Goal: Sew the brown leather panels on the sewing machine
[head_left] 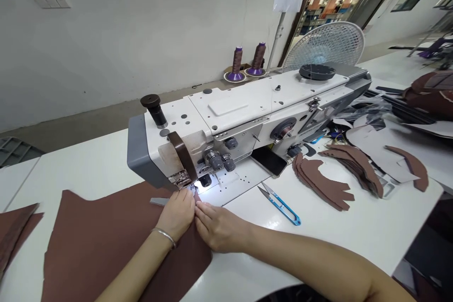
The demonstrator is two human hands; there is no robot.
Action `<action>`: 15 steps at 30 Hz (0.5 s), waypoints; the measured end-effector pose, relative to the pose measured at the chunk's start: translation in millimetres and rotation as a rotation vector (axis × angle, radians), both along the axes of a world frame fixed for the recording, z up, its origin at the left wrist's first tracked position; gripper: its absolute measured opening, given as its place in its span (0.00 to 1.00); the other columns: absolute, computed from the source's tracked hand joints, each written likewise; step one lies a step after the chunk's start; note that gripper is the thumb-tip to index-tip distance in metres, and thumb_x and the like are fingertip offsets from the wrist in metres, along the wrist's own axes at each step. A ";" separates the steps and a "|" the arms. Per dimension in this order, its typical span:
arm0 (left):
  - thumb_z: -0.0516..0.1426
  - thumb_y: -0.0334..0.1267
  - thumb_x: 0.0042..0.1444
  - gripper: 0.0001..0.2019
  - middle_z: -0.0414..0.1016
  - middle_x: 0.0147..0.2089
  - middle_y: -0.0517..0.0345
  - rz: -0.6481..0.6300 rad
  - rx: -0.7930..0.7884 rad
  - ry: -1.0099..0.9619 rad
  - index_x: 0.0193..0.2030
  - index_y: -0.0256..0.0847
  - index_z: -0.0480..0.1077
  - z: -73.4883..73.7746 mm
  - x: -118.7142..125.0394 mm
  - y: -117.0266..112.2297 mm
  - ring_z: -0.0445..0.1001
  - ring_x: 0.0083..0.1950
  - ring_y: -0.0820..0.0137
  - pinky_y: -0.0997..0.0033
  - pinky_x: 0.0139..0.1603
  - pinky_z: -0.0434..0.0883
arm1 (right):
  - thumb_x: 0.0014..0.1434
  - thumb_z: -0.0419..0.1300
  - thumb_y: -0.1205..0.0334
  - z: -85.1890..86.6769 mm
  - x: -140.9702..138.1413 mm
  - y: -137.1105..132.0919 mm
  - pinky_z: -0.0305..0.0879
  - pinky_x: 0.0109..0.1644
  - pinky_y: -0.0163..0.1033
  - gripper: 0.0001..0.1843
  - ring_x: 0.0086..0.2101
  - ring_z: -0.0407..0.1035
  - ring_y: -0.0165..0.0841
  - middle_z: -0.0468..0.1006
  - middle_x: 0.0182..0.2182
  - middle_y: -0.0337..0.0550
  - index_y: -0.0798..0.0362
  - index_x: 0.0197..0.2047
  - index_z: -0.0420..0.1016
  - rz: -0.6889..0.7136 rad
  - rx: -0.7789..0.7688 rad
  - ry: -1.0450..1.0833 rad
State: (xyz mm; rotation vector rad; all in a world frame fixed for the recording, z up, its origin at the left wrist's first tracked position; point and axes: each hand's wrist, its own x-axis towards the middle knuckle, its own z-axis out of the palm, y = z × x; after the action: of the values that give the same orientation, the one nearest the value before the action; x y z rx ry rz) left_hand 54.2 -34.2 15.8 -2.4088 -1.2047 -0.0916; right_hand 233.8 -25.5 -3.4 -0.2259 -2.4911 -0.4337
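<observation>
A large brown leather-like panel [102,240] lies on the white table, its edge under the needle area of a sewing machine [226,118]. My left hand [179,212] presses on the panel close to the lit presser foot, fingers bent together. Just to its right, my right hand [221,226] pinches the panel's right edge, thumb hidden in part. The exact stitch point is covered by my fingers and the machine head. Blue thread snips [283,206] lie on the table to the right of my right hand, blades towards the machine.
Under the machine arm rests a dark phone [271,160]. Cut brown pieces [322,181] lie in stacks at the right. Two thread cones [237,63] and a white fan [325,47] stand behind the machine. More folded brown material [16,233] is at the left edge.
</observation>
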 end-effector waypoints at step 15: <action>0.48 0.20 0.54 0.14 0.72 0.35 0.51 0.363 -0.195 -0.067 0.35 0.37 0.71 15.3 -2.8 -18.7 0.71 0.36 0.63 0.68 0.31 0.67 | 0.61 0.52 0.73 -0.1 3.1 -6.7 0.72 0.47 0.49 0.12 0.42 0.75 0.46 0.78 0.41 0.66 0.71 0.42 0.74 0.007 -0.001 0.020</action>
State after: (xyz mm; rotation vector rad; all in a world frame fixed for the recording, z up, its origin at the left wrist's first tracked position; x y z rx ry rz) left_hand 51.4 -52.9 31.0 -2.3164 -1.7317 0.0604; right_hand 236.9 -32.2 -3.5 -0.2205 -2.4715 -0.4249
